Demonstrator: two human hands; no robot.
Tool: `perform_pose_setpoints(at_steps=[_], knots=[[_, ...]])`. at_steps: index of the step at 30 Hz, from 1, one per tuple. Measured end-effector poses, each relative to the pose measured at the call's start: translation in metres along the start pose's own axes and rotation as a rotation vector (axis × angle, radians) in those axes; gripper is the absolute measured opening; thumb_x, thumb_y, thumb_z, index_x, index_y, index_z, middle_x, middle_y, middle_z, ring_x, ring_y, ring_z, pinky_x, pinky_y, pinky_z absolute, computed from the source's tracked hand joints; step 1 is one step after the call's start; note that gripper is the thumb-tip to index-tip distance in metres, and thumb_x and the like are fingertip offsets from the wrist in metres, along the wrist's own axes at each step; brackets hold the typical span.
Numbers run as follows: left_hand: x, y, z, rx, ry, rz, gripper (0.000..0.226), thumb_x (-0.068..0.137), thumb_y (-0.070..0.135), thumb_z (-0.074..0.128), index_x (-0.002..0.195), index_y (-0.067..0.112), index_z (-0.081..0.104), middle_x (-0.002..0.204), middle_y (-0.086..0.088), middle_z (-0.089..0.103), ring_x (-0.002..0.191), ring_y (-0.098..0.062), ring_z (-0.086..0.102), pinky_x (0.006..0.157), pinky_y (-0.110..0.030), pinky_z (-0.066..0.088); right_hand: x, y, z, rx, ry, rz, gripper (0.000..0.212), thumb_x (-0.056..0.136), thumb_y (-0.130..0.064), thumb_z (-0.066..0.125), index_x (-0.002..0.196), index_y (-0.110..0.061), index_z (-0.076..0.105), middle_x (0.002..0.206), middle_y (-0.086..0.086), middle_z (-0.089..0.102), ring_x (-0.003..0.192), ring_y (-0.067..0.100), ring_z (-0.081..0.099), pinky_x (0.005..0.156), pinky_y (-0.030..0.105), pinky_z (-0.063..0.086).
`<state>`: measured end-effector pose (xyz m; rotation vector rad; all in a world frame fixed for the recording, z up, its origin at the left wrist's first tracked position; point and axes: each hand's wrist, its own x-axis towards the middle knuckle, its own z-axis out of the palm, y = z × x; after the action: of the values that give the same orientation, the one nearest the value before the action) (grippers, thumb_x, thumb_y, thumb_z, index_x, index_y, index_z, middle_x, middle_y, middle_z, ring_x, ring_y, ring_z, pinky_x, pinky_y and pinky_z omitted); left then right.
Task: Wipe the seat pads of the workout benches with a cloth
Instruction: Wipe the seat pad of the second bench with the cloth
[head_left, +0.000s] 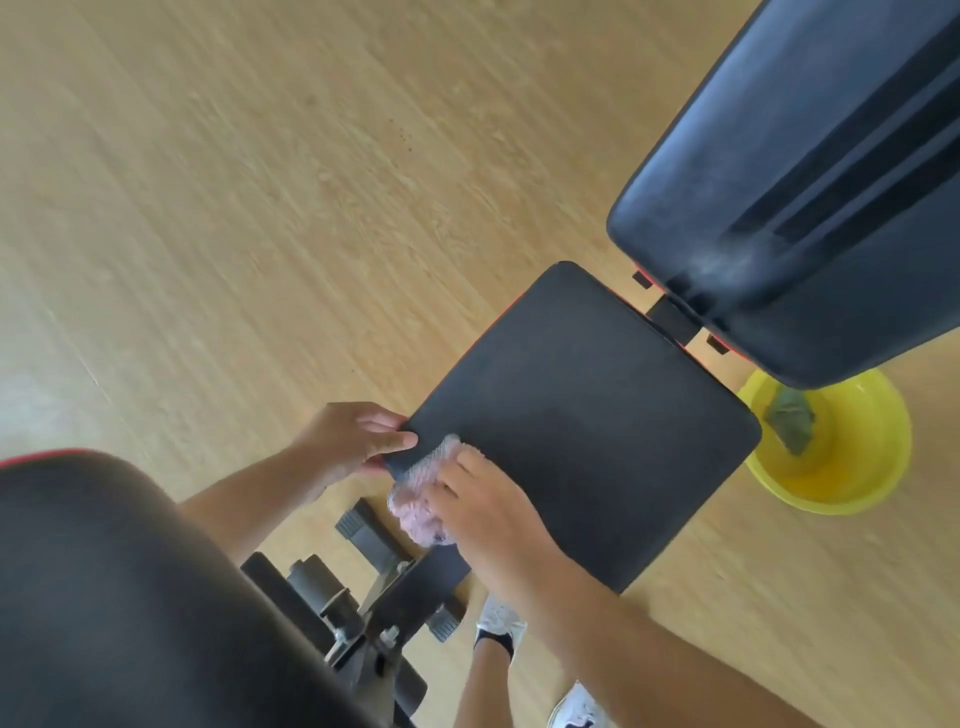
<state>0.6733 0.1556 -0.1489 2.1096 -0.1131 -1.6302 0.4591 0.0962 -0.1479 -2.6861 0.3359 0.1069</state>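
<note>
Mid-wipe at the near corner of the flat black padded seat pad: right hand pressing the fluffy pink cloth, fingers closed over it, left hand pinching that corner; next, likely sweeping across toward the pad's far edge.

Pale wood-grain plank flooring fills the view, evenly lit, with a few small dark specks. A yellow plastic basin stands on the floor near the right edge, something greenish inside it.
</note>
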Motion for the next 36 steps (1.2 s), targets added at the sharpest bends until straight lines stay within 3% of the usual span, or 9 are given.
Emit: perform_pose_setpoints(at_steps=[5, 10, 15, 18, 21, 25, 29, 33, 36], knots=[[-0.001, -0.006, -0.023, -0.268, 0.028, -0.155, 0.028, 0.103, 0.009, 0.056, 0.125, 0.001, 0.071, 0.130, -0.021, 0.071, 0.113, -0.046, 0.073, 0.103, -0.053, 0.057, 0.092, 0.010, -0.031, 0.118, 0.073, 0.290, 0.015, 0.068, -0.013, 0.093, 0.076, -0.015, 0.080, 0.075, 0.004, 0.068, 0.088, 0.033, 0.066, 0.090, 0.040, 0.057], [-0.005, -0.012, -0.040, -0.012, -0.170, -0.153, 0.036, 0.097, 0.001, 0.064, 0.131, 0.011, 0.069, 0.129, -0.012, 0.074, 0.108, -0.030, 0.079, 0.100, -0.047, 0.059, 0.123, 0.065, -0.069, 0.128, -0.384, 0.082, 0.010, 0.089, -0.036, 0.078, 0.093, -0.027, 0.081, 0.070, -0.015, 0.043, 0.088, 0.017, 0.038, 0.085, 0.031, 0.037], [-0.003, 0.004, -0.014, 0.364, -0.113, 0.035, 0.049, 0.074, 0.033, 0.093, 0.113, 0.012, 0.072, 0.107, -0.005, 0.081, 0.093, -0.024, 0.081, 0.076, -0.038, 0.066, 0.134, 0.159, -0.141, 0.187, -0.427, 0.426, 0.019, 0.079, -0.032, 0.087, 0.095, -0.042, 0.084, 0.090, -0.003, 0.057, 0.106, 0.021, 0.052, 0.088, 0.031, 0.045], [0.002, 0.006, -0.007, 0.458, 0.008, 0.090, 0.036, 0.069, 0.030, 0.096, 0.094, 0.011, 0.077, 0.088, -0.004, 0.084, 0.082, -0.025, 0.082, 0.066, -0.036, 0.068, 0.145, 0.109, -0.116, 0.250, -0.605, 0.388, 0.034, 0.080, -0.010, 0.075, 0.050, -0.025, 0.067, 0.072, 0.005, 0.066, 0.076, 0.022, 0.052, 0.064, 0.027, 0.043], [0.007, -0.005, -0.008, 0.442, 0.039, 0.076, 0.020, 0.079, 0.016, 0.089, 0.096, 0.012, 0.080, 0.094, -0.008, 0.085, 0.079, -0.027, 0.083, 0.062, -0.035, 0.065, 0.144, 0.039, -0.072, 0.233, -0.718, 0.138, 0.016, 0.091, -0.007, 0.072, 0.077, -0.013, 0.069, 0.066, 0.005, 0.053, 0.066, 0.020, 0.043, 0.060, 0.029, 0.040], [0.009, -0.011, -0.009, 0.381, 0.047, 0.073, 0.022, 0.073, 0.024, 0.095, 0.089, 0.018, 0.081, 0.086, -0.004, 0.086, 0.069, -0.023, 0.083, 0.053, -0.030, 0.062, 0.150, 0.070, -0.082, 0.203, -0.696, 0.080, 0.021, 0.089, -0.018, 0.080, 0.074, -0.009, 0.069, 0.063, 0.002, 0.047, 0.061, 0.020, 0.042, 0.054, 0.026, 0.033], [0.007, -0.009, -0.008, 0.362, 0.022, 0.075, 0.026, 0.073, 0.029, 0.094, 0.090, 0.016, 0.080, 0.083, 0.001, 0.085, 0.066, -0.020, 0.083, 0.054, -0.028, 0.060, 0.143, 0.169, -0.128, 0.193, -0.433, 0.378, 0.027, 0.084, -0.028, 0.084, 0.085, -0.003, 0.073, 0.073, 0.005, 0.052, 0.074, 0.024, 0.046, 0.065, 0.029, 0.034], [0.006, -0.010, -0.008, 0.336, 0.012, 0.089, 0.026, 0.073, 0.030, 0.094, 0.092, 0.018, 0.080, 0.083, 0.009, 0.085, 0.067, -0.021, 0.083, 0.057, -0.031, 0.061, 0.096, 0.221, -0.145, 0.253, -0.183, 0.558, 0.048, 0.085, -0.026, 0.084, 0.057, -0.015, 0.047, 0.058, -0.001, 0.032, 0.068, 0.024, 0.036, 0.051, 0.030, 0.019], [0.008, -0.012, -0.009, 0.323, 0.000, 0.093, 0.028, 0.072, 0.031, 0.094, 0.093, 0.018, 0.080, 0.084, 0.015, 0.084, 0.067, -0.021, 0.083, 0.058, -0.031, 0.062, 0.044, 0.211, -0.121, 0.338, 0.003, 0.717, 0.058, 0.092, -0.039, 0.077, 0.051, -0.018, 0.041, 0.054, -0.005, 0.037, 0.057, 0.020, 0.041, 0.043, 0.020, 0.027]])
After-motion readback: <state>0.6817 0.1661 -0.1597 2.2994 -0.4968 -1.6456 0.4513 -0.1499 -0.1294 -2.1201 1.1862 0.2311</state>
